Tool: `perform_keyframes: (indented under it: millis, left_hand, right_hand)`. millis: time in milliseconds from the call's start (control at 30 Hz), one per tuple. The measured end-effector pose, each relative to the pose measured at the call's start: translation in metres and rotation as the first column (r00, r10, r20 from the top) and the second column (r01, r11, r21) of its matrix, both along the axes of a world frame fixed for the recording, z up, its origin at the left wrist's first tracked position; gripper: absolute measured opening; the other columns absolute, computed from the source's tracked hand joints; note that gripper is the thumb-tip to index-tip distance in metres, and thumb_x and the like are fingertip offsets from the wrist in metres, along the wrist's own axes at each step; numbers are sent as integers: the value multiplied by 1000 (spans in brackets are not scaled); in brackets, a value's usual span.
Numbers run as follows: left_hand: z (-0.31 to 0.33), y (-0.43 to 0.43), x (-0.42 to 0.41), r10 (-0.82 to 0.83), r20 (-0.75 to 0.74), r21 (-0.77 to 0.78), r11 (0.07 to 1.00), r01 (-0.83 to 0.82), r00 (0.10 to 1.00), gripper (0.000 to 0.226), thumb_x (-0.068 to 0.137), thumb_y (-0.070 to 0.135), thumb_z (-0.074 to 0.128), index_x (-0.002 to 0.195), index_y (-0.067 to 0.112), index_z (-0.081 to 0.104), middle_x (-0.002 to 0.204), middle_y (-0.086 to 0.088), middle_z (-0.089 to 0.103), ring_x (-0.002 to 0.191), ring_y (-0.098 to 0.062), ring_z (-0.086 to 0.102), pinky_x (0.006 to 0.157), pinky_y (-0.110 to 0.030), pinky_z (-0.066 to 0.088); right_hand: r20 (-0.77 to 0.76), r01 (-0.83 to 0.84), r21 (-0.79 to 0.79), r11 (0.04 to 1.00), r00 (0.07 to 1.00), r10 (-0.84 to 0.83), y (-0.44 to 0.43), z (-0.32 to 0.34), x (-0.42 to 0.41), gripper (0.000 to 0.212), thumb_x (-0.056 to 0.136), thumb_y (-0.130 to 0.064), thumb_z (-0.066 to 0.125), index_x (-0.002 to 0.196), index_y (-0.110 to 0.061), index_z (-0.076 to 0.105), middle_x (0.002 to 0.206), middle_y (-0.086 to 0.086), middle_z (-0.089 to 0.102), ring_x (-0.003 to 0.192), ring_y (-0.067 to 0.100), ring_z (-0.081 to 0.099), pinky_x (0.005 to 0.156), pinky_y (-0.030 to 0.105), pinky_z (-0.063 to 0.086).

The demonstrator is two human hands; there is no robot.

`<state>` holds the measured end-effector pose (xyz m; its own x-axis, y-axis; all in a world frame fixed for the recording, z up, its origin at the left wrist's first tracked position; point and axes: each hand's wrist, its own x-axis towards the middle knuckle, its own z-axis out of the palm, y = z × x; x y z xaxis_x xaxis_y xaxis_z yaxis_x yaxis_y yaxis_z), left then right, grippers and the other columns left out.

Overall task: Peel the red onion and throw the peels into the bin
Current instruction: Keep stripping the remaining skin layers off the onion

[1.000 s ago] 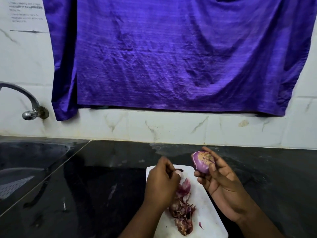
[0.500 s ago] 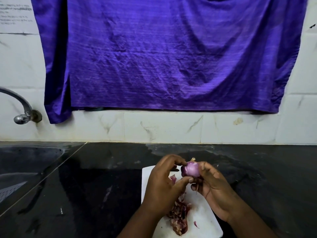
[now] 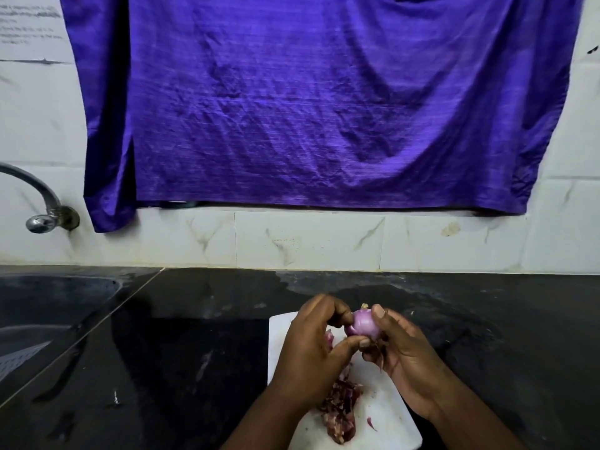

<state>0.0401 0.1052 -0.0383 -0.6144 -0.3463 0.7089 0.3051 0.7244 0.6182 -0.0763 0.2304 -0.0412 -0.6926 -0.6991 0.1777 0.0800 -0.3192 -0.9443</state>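
Head camera looks down at two hands above a white cutting board (image 3: 383, 414) on a dark counter. Right hand (image 3: 402, 355) cups a red onion (image 3: 363, 326); left hand (image 3: 311, 352) pinches at its skin. Loose peels (image 3: 341, 407) lie on the board. Peeling seems nearly finished; next, gather the peels for a bin, which is not visible.

The left hand (image 3: 311, 349) and right hand (image 3: 402, 349) cover the onion's (image 3: 363, 324) underside and both its flanks. Below the onion, the left hand hides part of the board (image 3: 386, 414) and the peels (image 3: 341, 410). Far up-left of the onion, the paper's (image 3: 31, 24) print is too blurred to read, and the tap (image 3: 35, 193) is cut by the frame edge
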Motion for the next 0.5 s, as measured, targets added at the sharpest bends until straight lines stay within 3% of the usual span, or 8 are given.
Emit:
perform_keyframes:
  millis: [100,167,300,400,500]
  left_hand:
    - [1,0,1,10,-20,-49,999,-11,1000,24,82,39,80,92,30,61,94,18,60,94,-13,61,79,-29,53]
    - [1,0,0,19,-34,-84,996,-22,999,23,82,40,79,90,31,59,92,19,60,91,-12,60,77,-24,51]
    - [-1,-2,-1,14,-51,-140,990,-22,999,23,84,37,81,85,29,59,88,18,59,87,-10,58,74,-25,49]
    - [-3,0,-2,-10,-18,-175,985,6,1000,26,84,37,81,82,27,58,84,18,58,82,-7,56,71,-22,46]
    - [-4,1,-3,-32,10,-180,983,33,999,28,83,36,83,80,27,56,82,17,57,79,-5,54,68,-23,46]
  right_hand:
    - [66,-1,-1,1000,998,1,-1,2,3,74,76,-52,83,120,4,64,92,13,74,70,14,66,65,30,51]
    - [97,7,3,1000,995,-7,-1,2,3,62,80,-48,78,117,1,67,90,11,74,68,14,65,66,31,50]
    - [131,13,-4,1000,991,-12,-2,5,7,58,77,-54,82,106,-5,74,91,15,74,69,16,68,63,30,55]
    - [247,47,-67,997,969,-29,1,7,3,61,85,-50,69,113,3,71,100,26,69,81,29,68,77,42,55]
    - [316,85,-104,991,948,-49,4,9,-1,68,82,-58,66,114,2,70,96,23,70,82,27,64,74,38,57]
